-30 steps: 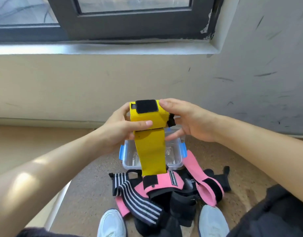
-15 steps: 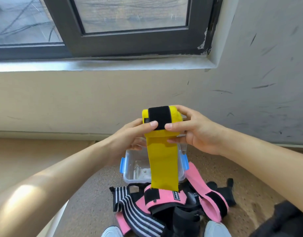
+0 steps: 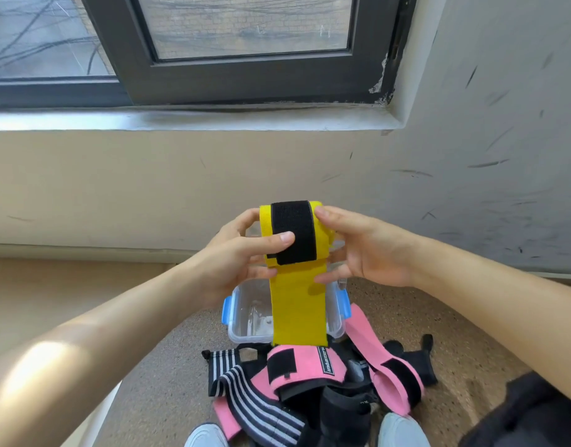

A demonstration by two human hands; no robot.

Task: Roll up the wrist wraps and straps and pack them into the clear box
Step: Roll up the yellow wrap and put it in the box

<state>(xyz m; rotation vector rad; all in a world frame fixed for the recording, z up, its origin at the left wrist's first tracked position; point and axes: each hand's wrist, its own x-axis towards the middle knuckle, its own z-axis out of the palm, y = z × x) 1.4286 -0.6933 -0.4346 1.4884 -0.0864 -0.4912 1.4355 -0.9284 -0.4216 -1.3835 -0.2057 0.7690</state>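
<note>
Both hands on the yellow wrap (image 3: 298,304), held up in front of me above the clear box (image 3: 245,312). Left hand (image 3: 236,256) grips the rolled part from the left, thumb pressed on the black velcro patch (image 3: 292,230). Right hand (image 3: 368,250) holds the roll's right end, thumb on the top edge, fingers curled underneath and touching the tail's edge. Roll is partial; the tail hangs straight down across the middle of the box. Box sits open-topped on the speckled floor (image 3: 406,317), blue latches (image 3: 227,309) on both sides; can't tell what's inside. Just this side of it is a loose heap: pink wraps (image 3: 305,366), striped wrap (image 3: 258,404), black straps (image 3: 342,411). White shoe tips (image 3: 400,430) at the bottom edge.
</note>
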